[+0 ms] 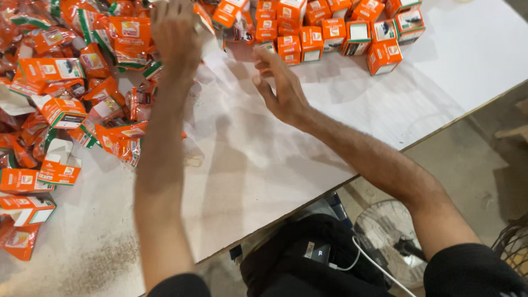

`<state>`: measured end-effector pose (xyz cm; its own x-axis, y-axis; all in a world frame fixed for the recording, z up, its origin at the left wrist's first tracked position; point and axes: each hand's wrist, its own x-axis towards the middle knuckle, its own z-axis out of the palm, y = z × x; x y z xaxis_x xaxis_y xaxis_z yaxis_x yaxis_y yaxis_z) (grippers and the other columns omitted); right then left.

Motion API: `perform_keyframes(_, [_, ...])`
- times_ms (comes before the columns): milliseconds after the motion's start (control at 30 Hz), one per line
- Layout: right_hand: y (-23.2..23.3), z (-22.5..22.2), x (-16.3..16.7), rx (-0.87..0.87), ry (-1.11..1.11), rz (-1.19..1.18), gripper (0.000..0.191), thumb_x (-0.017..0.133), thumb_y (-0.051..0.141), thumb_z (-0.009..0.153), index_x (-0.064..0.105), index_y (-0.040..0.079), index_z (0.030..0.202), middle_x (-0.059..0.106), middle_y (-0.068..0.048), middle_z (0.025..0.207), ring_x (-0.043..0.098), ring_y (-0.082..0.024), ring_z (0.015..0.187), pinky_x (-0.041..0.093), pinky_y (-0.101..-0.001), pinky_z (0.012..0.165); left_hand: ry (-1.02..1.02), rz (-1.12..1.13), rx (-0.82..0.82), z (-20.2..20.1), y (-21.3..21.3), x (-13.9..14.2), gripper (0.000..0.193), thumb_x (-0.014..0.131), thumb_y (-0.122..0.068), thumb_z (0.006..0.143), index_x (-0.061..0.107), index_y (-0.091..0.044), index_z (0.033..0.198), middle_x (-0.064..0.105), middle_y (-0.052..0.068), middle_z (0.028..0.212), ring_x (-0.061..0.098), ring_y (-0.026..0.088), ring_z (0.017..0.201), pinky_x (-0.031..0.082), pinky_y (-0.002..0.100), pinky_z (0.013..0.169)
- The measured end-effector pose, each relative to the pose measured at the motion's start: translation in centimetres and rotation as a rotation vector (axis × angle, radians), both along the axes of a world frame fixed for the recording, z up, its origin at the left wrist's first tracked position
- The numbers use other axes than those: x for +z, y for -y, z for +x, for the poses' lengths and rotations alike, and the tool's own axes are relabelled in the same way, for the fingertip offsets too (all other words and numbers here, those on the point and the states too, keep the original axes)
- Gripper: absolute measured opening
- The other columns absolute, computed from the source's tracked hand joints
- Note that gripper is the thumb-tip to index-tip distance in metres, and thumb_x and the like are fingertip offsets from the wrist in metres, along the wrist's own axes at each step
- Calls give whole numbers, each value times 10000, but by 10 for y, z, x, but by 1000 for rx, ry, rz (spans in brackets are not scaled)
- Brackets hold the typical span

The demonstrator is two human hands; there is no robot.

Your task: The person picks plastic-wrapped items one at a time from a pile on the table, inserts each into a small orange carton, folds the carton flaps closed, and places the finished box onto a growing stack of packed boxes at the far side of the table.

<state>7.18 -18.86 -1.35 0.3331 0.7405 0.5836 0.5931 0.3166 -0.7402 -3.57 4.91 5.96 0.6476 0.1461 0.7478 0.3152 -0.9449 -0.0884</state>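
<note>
My left hand (175,34) reaches to the far side of the white table (264,159), its fingers closed around a pale, partly folded carton at the top edge of the view; the carton is mostly hidden. A heap of orange foil pouches (118,135) and flat orange cartons (60,113) lies to its left. My right hand (280,88) hovers above the table with fingers spread, holding nothing. Just beyond it stand assembled small orange boxes (311,43) in a cluster.
More orange cartons (25,180) lie along the left edge. The table's front edge runs diagonally from lower middle to right. Below it are a round wire fan (385,231), a grey floor (467,165) and my dark-clothed lap (308,258).
</note>
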Motion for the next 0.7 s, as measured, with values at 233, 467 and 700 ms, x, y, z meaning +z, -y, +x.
perform_keyframes(233, [-6, 33, 12, 779, -1030, -478, 540, 592, 312, 1055, 463, 14, 1486, 645, -141, 1243, 686, -283, 944, 596, -376, 703, -257, -568, -657, -33, 41, 3, 146, 702, 28, 935, 680, 17, 1080, 706, 136, 1129, 694, 350, 1012, 568, 428, 830])
perform_keyframes(467, [12, 27, 23, 640, -759, -539, 461, 752, 140, 897, 519, 39, 1281, 684, -99, 1191, 697, -191, 1081, 620, -376, 892, -176, -245, -217, 24, 9, -37, 464, 686, -105, 721, 695, -43, 1181, 651, 134, 1175, 656, 340, 920, 581, 442, 803])
perform_keyframes(700, [10, 28, 10, 774, -634, -274, 568, 860, 96, 840, 573, 18, 1324, 655, -15, 1260, 613, -125, 1193, 512, -331, 1052, -366, 50, -111, 19, 27, -75, 344, 762, -106, 869, 594, -44, 1162, 545, 165, 1311, 629, 359, 1133, 569, 439, 859])
